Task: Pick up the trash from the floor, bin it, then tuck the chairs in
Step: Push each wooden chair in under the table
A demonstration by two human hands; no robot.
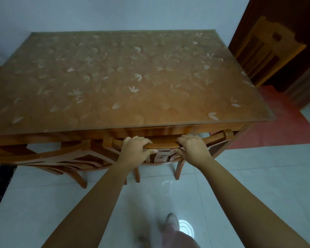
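Observation:
A wooden chair (166, 144) with a carved back stands against the near edge of the wooden table (125, 77), its seat under the tabletop. My left hand (135, 149) grips the chair's top rail left of centre. My right hand (191, 149) grips the same rail right of centre. Fingers of both hands curl over the rail and the thumbs lie under it. A second matching chair (52, 160) sits beside it on the left, also pushed in under the table. No trash shows on the floor.
A leaf-patterned cover lies over the tabletop. A third chair (265, 51) stands at the far right by a dark wooden door. A red mat (279, 122) lies right of the table. White floor tiles (240, 194) surround my feet (172, 222).

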